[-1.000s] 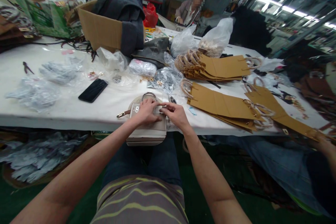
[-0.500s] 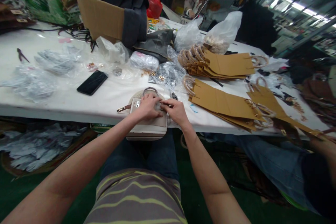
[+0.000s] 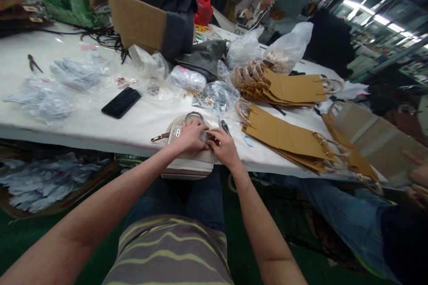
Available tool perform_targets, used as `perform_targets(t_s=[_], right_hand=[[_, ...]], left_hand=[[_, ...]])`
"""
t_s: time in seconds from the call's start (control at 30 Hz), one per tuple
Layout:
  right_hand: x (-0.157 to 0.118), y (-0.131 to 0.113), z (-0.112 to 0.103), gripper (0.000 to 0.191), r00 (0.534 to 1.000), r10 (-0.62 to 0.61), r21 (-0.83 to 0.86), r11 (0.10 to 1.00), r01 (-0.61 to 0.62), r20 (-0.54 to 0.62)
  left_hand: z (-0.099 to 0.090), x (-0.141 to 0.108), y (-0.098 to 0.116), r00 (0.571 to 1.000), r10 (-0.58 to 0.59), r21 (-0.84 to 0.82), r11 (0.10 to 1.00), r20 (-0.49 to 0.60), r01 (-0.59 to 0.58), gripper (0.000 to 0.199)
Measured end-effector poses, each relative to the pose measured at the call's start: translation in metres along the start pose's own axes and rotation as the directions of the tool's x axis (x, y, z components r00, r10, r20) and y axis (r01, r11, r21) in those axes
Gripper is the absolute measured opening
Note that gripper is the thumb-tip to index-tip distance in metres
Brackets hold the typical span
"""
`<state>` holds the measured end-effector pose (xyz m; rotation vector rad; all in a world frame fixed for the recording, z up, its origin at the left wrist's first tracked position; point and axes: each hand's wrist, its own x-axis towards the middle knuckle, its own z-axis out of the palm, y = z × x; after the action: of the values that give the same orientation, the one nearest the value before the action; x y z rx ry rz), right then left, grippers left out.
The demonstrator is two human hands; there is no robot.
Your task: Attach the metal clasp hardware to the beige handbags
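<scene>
A small cream handbag (image 3: 187,167) lies at the table's front edge, just in front of my body. A handle (image 3: 194,116) with wrapping on it arches up at its far side, and a brown strap (image 3: 160,136) with a gold-coloured metal fitting sticks out to the left. My left hand (image 3: 193,136) rests across the bag with its fingers curled onto a part that looks covered in clear plastic. My right hand (image 3: 223,146) pinches at the bag's right side, its fingertips close to my left fingers. What lies between those fingertips is too small to make out.
A black phone (image 3: 121,103) and plastic-wrapped pieces (image 3: 43,100) lie to the left. Tan bag panels with wrapped handles (image 3: 287,136) are stacked right. A cardboard box (image 3: 137,18) of dark material stands behind. At far right a co-worker's hand (image 3: 419,169) is beside a greyish-brown panel (image 3: 377,138).
My right fingers have shifted slightly and curled more beside the bag; my left hand stays on it. The co-worker at right now has a greyish-brown panel up. The view has moved a little.
</scene>
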<state>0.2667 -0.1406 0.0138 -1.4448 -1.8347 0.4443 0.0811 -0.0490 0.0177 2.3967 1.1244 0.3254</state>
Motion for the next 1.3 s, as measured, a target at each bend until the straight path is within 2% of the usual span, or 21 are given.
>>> perform_targets(t_s=[0.17, 0.43, 0.67, 0.83, 1.13, 1.3], right_hand=[[0.0, 0.003, 0.005, 0.035, 1.0, -0.015, -0.032, 0.999, 0.015, -0.023], [-0.004, 0.002, 0.015, 0.03, 0.991, -0.007, -0.024, 1.0, 0.004, -0.131], [0.002, 0.009, 0.008, 0.027, 0.997, 0.027, -0.015, 1.0, -0.028, -0.069], [0.006, 0.004, 0.004, 0.026, 1.0, 0.004, -0.029, 1.0, -0.004, -0.007], [0.006, 0.004, 0.006, 0.031, 0.999, -0.041, -0.05, 0.998, 0.041, 0.015], [0.008, 0.007, 0.004, 0.027, 1.0, -0.022, -0.048, 0.999, 0.022, 0.011]], left_hand=[[-0.002, 0.001, 0.002, 1.0, -0.002, -0.008, 1.0, 0.006, 0.002, 0.076], [-0.003, 0.002, 0.002, 1.0, -0.011, -0.006, 1.0, 0.009, 0.011, 0.077], [-0.003, 0.002, 0.003, 1.0, -0.023, -0.01, 1.0, 0.017, 0.023, 0.079], [-0.002, 0.006, -0.001, 1.0, -0.003, -0.002, 1.0, 0.03, 0.003, 0.08], [-0.004, 0.004, -0.002, 1.0, 0.017, -0.021, 1.0, 0.025, -0.017, 0.074], [-0.005, 0.005, 0.0, 0.999, 0.008, -0.018, 1.0, 0.036, -0.007, 0.078]])
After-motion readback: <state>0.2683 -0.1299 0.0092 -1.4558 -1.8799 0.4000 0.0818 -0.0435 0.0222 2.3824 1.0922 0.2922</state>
